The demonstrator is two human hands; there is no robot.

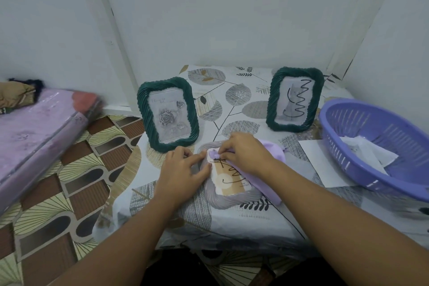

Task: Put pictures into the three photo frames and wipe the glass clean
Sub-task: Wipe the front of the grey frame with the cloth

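A grey frame lies flat on the table, its glass marked with black scribbles over a beige picture. My left hand rests on the frame's left edge, fingers spread. My right hand grips a lilac cloth and presses it on the upper part of the glass. Two dark green frames stand upright behind. The left green frame holds a rose picture. The right green frame holds a grey picture with black scribbles on its glass.
A purple plastic basket with paper sheets sits at the right, on a white sheet. The table has a leaf-patterned cloth and stands in a wall corner. A pink mattress lies to the left on patterned flooring.
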